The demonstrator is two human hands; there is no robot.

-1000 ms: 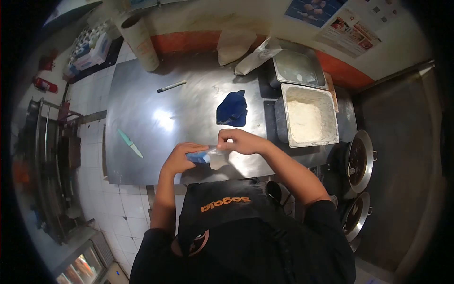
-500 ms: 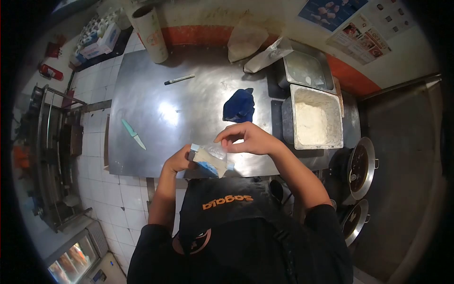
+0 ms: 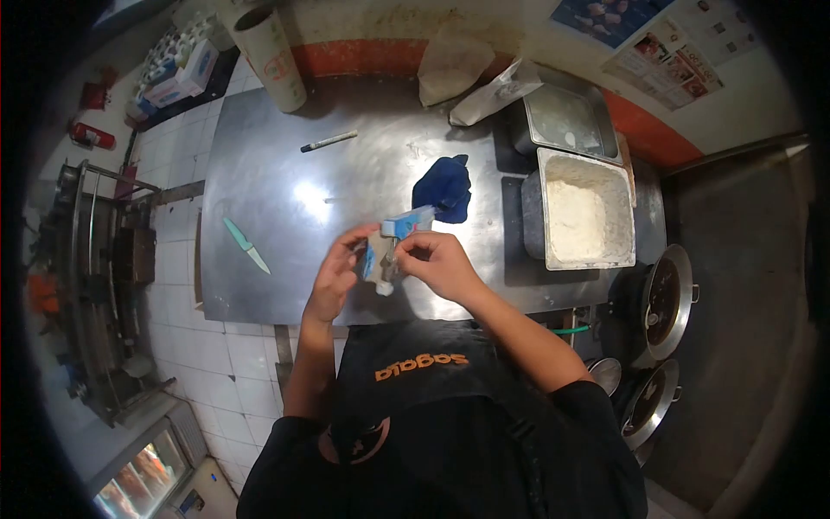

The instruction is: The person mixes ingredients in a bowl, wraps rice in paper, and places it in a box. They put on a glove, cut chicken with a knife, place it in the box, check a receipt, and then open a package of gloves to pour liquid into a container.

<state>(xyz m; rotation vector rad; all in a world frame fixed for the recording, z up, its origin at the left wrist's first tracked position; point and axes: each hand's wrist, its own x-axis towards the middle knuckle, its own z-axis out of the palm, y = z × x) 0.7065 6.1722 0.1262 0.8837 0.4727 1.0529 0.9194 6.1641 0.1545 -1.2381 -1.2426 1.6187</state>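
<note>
A small blue-and-white carton [image 3: 400, 227] with a beige, crumpled side is tilted in the air over the near part of the metal table. My right hand [image 3: 437, 266] pinches it, or the clear plastic at its side, between thumb and fingertips; I cannot tell which. On the other side, my left hand [image 3: 333, 275] is slightly blurred, its fingers spread and curved, fingertips right at the carton's edge. Just beyond the carton lies a crumpled dark blue cloth [image 3: 443, 189], which the carton's far end overlaps in this view.
A green-handled knife [image 3: 246, 245] lies on the metal table [image 3: 285, 225] at left, a marker [image 3: 329, 141] farther back. At right stand a tub of white powder [image 3: 577, 221] and a lidded metal container [image 3: 566, 125]. Large pans [image 3: 664, 303] sit beyond the table's right edge.
The carton has moved away from my body and turned. My left hand has loosened from around it, fingers now spread; my right hand has come nearer and pinches at its side.
</note>
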